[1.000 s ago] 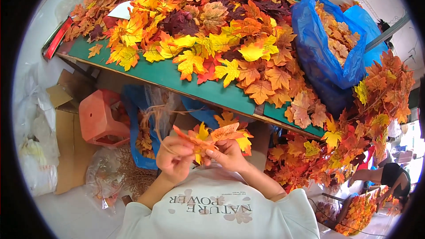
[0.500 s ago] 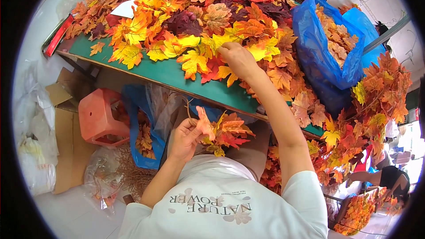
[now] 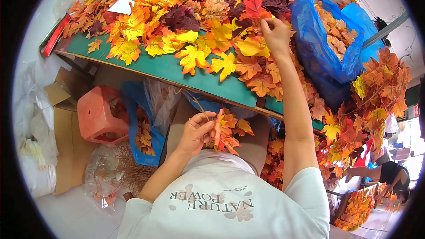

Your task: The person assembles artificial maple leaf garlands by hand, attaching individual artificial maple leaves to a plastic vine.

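In the head view, the left hand has thumb and fingers clamped on the brown stem of an artificial maple-leaf spray above the lap, in front of the green tabletop. The right hand, over the leaf pile, has its fingertips pinched together at the base of a red artificial leaf, just left of the blue plastic bag.

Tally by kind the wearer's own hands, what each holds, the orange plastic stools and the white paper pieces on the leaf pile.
Own hands, left hand and right hand: 2
Leaf bunch in the left: 1
Red leaf in the right: 1
Orange plastic stool: 1
White paper piece: 1
Total: 6
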Motion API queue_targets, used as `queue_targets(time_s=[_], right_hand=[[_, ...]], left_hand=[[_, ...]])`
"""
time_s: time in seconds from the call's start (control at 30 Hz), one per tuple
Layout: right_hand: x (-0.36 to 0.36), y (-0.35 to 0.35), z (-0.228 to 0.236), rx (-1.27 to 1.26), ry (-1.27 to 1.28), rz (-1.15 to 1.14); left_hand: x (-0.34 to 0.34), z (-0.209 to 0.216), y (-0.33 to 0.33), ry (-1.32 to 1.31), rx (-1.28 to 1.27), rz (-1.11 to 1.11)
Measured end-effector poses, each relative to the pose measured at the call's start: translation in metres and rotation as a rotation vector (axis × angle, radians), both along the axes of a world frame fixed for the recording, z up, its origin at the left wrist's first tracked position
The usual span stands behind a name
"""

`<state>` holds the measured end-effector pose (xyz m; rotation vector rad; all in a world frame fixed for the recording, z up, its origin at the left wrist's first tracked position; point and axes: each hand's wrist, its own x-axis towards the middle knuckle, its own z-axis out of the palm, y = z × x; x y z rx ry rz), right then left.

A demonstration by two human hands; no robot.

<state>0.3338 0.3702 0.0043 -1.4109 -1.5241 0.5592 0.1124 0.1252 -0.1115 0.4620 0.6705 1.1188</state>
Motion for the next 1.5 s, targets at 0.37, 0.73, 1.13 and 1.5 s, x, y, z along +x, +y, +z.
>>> queue_targets(time_s=[0.37,0.73,1.13,1.5], right_hand=[[-0.070,-0.193,-0.051,-0.256,1.035,0.334],[-0.055,-0.222,-0.127,-0.568,1.461,0.160],[-0.062,-0.224,-0.129,-0.641,1.531,0.105],[-0.067,-0.228,-0.137,-0.514,1.450,0.131]], left_hand=[[0.035,-0.018,0.020,0.503,0.277,0.218],[0.038,0.003,0.014,0.217,0.127,0.062],[0.037,0.006,0.016,0.273,0.111,0.063],[0.038,-0.012,0.018,0.223,0.113,0.123]])
